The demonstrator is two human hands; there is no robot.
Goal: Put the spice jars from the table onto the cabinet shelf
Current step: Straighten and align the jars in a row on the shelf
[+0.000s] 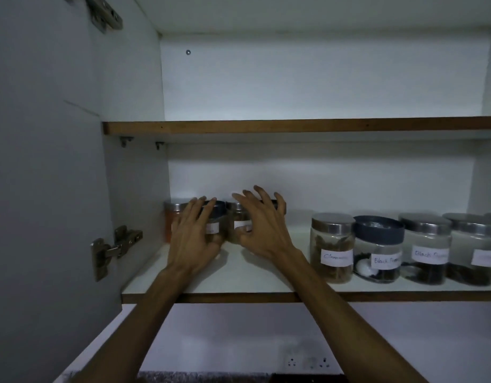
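Spice jars point(240, 225) stand upright directly ahead of both palms. Your left hand point(194, 236) wraps the dark-lidded jar point(212, 222). Your right hand point(262, 230) hovers spread over its neighbour, gripping nothing.

Seven clear spice jars stand upright on the lower cabinet shelf point(266, 280): under the left hand point(193, 239) a blue-lidded jar point(214, 225), with an orange-filled steel-lidded jar point(174, 219) touching it just left of that hand. Under the right hand point(262, 230) sits a labelled jar point(240, 225) of brown spice. Well right of that hand, four labelled jars stand side by side: a Cinnamon jar point(332, 247), a blue-lidded Black Pepper jar point(378, 250) and two steel-lidded jars point(426, 247) point(472, 248)
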